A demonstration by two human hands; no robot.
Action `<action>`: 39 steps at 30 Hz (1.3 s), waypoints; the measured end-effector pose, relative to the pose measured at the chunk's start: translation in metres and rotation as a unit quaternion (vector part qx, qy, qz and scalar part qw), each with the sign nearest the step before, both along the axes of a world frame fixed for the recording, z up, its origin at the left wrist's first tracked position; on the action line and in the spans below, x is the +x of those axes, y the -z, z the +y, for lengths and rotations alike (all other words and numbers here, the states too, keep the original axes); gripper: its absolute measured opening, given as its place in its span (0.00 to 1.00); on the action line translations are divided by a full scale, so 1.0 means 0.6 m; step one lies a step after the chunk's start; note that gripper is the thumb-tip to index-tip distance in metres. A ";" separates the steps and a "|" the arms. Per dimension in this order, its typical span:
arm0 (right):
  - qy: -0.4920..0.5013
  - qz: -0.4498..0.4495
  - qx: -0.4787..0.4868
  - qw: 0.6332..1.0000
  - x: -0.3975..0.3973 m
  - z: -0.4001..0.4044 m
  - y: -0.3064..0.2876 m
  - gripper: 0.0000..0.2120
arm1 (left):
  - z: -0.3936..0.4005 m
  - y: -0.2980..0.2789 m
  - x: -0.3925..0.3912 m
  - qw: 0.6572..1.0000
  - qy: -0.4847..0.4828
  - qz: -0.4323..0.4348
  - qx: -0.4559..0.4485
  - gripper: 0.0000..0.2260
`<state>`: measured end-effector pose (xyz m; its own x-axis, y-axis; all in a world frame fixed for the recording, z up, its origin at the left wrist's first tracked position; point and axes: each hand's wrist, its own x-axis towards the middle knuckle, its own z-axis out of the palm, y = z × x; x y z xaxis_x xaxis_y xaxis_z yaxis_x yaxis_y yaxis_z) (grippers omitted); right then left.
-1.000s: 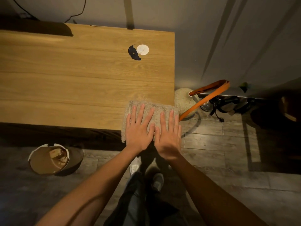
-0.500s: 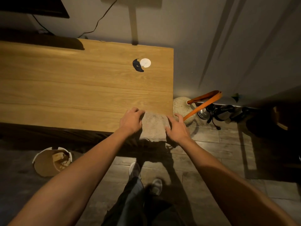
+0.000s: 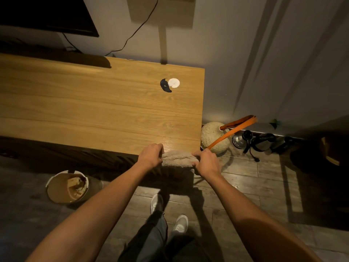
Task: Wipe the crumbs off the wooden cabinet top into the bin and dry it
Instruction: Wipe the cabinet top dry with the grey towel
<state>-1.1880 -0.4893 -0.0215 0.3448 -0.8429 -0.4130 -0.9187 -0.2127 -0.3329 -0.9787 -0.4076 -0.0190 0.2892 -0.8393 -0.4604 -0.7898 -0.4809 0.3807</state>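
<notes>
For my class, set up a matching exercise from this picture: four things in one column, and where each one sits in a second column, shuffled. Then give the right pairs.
Things:
1. cloth
2. bin
3. white disc
4. woven ball

Places:
A. on the floor, left of the person's feet
B. on the cabinet top, towards the back right
C. at the cabinet's front edge, gripped between the left hand and the right hand
D. on the floor, beside the cabinet's right end

Pairs: 1-C, 2-A, 3-B, 4-D
</notes>
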 end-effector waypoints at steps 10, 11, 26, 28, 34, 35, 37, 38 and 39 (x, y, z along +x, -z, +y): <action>-0.153 0.039 -0.085 0.984 -0.061 0.043 0.001 0.13 | 0.095 -0.043 -0.001 0.999 0.031 0.017 -0.029 0.12; -0.159 0.025 -0.081 0.984 -0.065 0.046 -0.003 0.13 | 0.106 -0.051 -0.001 0.999 0.029 0.011 -0.036 0.12; -0.263 -0.249 0.034 0.931 0.020 0.116 -0.137 0.07 | 0.332 -0.185 0.097 0.962 -0.153 0.104 -0.200 0.08; -0.276 -0.249 0.029 0.928 0.058 0.128 -0.158 0.11 | 0.364 -0.206 0.127 0.953 -0.166 0.117 -0.224 0.08; -0.330 -0.258 0.003 0.908 0.187 0.197 -0.217 0.20 | 0.478 -0.240 0.227 0.931 -0.213 0.107 -0.275 0.10; -0.342 -0.258 -0.001 0.903 0.211 0.213 -0.226 0.21 | 0.502 -0.242 0.246 0.928 -0.224 0.105 -0.280 0.11; -0.359 -0.262 -0.004 0.896 0.258 0.249 -0.242 0.21 | 0.550 -0.246 0.284 0.919 -0.241 0.107 -0.294 0.12; -0.363 -0.267 -0.004 0.893 0.281 0.267 -0.247 0.20 | 0.574 -0.248 0.304 0.914 -0.246 0.108 -0.303 0.12; -0.365 -0.274 -0.005 0.890 0.305 0.286 -0.251 0.19 | 0.597 -0.250 0.324 0.911 -0.250 0.107 -0.310 0.13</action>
<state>-1.0050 -0.3179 0.1292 0.9494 -0.3141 -0.0085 -0.2350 -0.6919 -0.6827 -0.7840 -0.0493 0.1312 0.6657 -0.7455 -0.0324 -0.4073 -0.3994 0.8213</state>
